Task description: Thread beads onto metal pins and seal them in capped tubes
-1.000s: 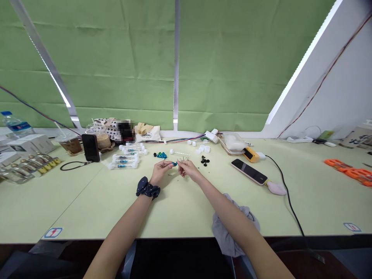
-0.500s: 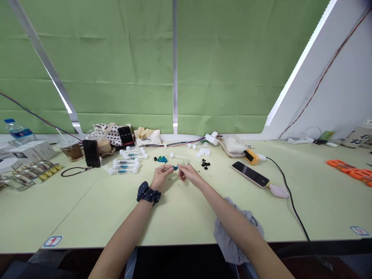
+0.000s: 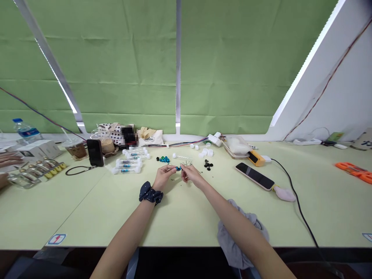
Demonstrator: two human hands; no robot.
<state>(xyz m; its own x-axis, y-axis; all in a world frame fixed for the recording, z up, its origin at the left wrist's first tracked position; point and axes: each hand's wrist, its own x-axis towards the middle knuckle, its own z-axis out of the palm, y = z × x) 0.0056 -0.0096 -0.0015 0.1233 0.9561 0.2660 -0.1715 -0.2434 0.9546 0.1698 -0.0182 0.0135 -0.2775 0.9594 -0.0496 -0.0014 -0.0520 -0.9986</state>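
My left hand (image 3: 165, 176) pinches a small shiny blue piece (image 3: 178, 168) between thumb and fingertips. My right hand (image 3: 190, 174) is closed in a pinch against the right side of that piece; whatever lies between its fingertips is too small to make out. Just beyond my left hand lie several blue and green pieces (image 3: 164, 159) with a black one beside them. Thin wire-like bits (image 3: 189, 163) lie behind my right hand. A clear tube with a white cap (image 3: 174, 155) rests past both hands. Several black parts (image 3: 208, 165) sit to the right.
Several capped clear tubes (image 3: 127, 166) lie left of my hands, near an upright phone (image 3: 95, 153). White caps (image 3: 209, 152) are scattered at the back. To the right lie another phone (image 3: 254, 176), a black cable (image 3: 290, 190) and grey cloth (image 3: 232, 236). Another person's hand (image 3: 10, 159) shows at far left.
The view has shifted slightly left, so things appear farther right. Another person's hand has come in at the left edge. My two hands keep their pinch around the blue piece.
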